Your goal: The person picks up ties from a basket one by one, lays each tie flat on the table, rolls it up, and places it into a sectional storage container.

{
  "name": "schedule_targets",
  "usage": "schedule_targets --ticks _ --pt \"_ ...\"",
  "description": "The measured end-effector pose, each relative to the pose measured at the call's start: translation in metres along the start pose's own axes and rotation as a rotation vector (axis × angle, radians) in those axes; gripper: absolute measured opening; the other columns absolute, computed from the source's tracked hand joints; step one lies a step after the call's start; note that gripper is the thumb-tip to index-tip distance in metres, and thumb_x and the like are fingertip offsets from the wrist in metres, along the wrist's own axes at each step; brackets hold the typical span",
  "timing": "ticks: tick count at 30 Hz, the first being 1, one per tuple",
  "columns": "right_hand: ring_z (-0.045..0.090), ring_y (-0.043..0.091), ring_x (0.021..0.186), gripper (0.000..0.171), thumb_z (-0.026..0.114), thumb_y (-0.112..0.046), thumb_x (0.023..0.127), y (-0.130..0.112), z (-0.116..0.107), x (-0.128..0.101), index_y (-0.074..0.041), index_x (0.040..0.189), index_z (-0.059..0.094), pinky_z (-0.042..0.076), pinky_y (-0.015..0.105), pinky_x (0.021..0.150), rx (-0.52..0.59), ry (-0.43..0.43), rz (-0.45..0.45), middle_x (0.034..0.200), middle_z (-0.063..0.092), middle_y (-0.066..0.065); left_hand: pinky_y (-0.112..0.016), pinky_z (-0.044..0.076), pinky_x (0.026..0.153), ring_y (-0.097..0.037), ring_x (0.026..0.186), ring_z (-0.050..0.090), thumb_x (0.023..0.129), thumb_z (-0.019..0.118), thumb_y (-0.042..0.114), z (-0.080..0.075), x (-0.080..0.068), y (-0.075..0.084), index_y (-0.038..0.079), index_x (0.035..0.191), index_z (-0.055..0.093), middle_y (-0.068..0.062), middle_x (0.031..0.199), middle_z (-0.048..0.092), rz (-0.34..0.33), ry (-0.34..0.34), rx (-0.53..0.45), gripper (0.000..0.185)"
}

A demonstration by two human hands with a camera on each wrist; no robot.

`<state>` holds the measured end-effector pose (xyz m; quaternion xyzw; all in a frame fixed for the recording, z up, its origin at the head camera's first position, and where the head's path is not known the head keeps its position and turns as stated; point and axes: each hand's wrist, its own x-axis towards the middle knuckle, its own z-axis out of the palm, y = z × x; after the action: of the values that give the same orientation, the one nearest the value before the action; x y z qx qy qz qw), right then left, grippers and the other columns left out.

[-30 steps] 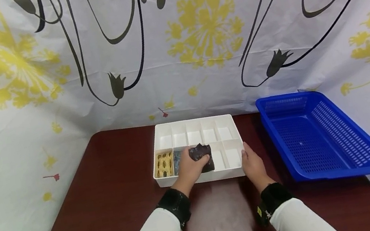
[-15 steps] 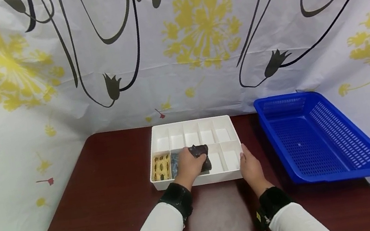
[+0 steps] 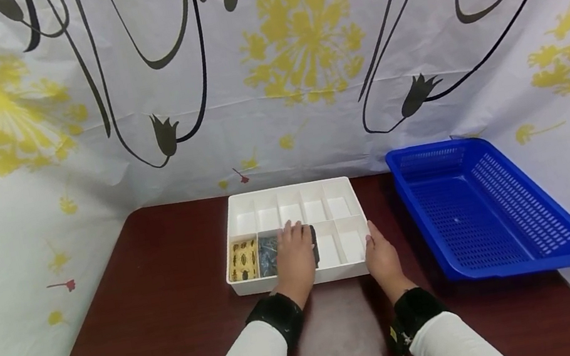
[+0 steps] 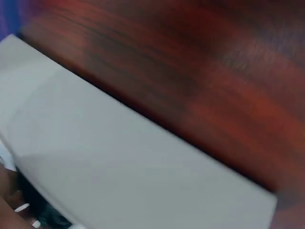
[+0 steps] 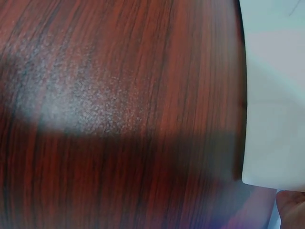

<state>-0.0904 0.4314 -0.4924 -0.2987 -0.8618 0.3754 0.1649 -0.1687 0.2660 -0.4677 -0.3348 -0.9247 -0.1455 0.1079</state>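
A: Why is the left hand [image 3: 295, 257] lying flat like that?

B: It looks like a press: fingers straight and together, palm down on a dark folded piece of fabric [image 3: 312, 244], pushing it into the third near-row compartment of the white plastic divided organizer tray [image 3: 292, 192]. Only a dark sliver of the fabric shows past the fingers.

A: And the right hand [image 3: 381, 257]?

B: It rests against the tray's near right corner, fingers relaxed along the wall, gripping nothing; I judge it is bracing the tray against the push.

A: Arm poses?

B: Both white-sleeved forearms reach forward from below, converging on the tray.

A: What surrounds it?

B: A yellow patterned cloth [image 3: 243, 260] and a blue-grey one [image 3: 268, 255] fill the cells just left. A blue perforated plastic basket [image 3: 487, 207] sits to the right on the dark red-brown wooden table [image 3: 169, 300].
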Motion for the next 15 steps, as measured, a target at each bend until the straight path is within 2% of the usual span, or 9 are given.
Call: schedule_targets --ticks 2,4,7,11,15 --pt "0.042 0.042 0.129 0.047 0.036 -0.013 0.103 0.000 -0.001 0.000 -0.002 0.149 0.032 0.035 0.052 0.106 -0.002 0.000 0.008 0.142 0.042 0.027 -0.043 0.029 0.112 -0.032 0.133 0.039 0.099 0.046 0.009 0.000 -0.001 0.005 0.000 0.136 0.048 -0.016 0.140 0.047 0.073 -0.019 0.126 0.038" --pt "0.042 0.042 0.130 0.047 0.035 -0.013 0.103 0.000 -0.001 0.001 -0.003 0.149 0.032 0.034 0.052 0.106 0.003 -0.002 0.015 0.142 0.041 0.027 -0.041 0.031 0.112 -0.032 0.133 0.038 0.099 0.043 0.003 -0.001 -0.002 0.010 -0.003 0.138 0.045 -0.018 0.140 0.045 0.091 -0.071 0.140 0.039" --pt "0.042 0.042 0.130 0.047 0.035 -0.014 0.103 0.001 -0.001 0.002 -0.003 0.149 0.032 0.034 0.052 0.106 0.012 -0.005 0.012 0.142 0.041 0.027 -0.040 0.030 0.112 -0.035 0.135 0.035 0.099 0.040 0.002 0.001 0.000 0.011 -0.006 0.139 0.041 -0.021 0.143 0.040 0.053 -0.129 0.038 0.040" --pt "0.044 0.043 0.127 0.047 0.036 -0.013 0.102 0.002 0.000 0.001 -0.002 0.148 0.033 0.036 0.053 0.104 0.012 0.009 -0.004 0.140 0.043 0.028 -0.041 0.024 0.115 -0.036 0.138 0.029 0.097 0.039 0.002 0.006 0.005 0.005 -0.006 0.141 0.037 -0.021 0.146 0.036 0.001 -0.199 -0.136 0.044" --pt "0.043 0.042 0.129 0.047 0.036 -0.013 0.102 0.003 0.001 0.001 -0.002 0.148 0.033 0.035 0.053 0.105 0.019 0.003 -0.001 0.141 0.042 0.027 -0.042 0.019 0.116 -0.036 0.141 0.023 0.096 0.040 0.003 0.007 0.011 -0.001 -0.008 0.143 0.032 -0.022 0.149 0.031 -0.026 -0.292 -0.233 0.049"
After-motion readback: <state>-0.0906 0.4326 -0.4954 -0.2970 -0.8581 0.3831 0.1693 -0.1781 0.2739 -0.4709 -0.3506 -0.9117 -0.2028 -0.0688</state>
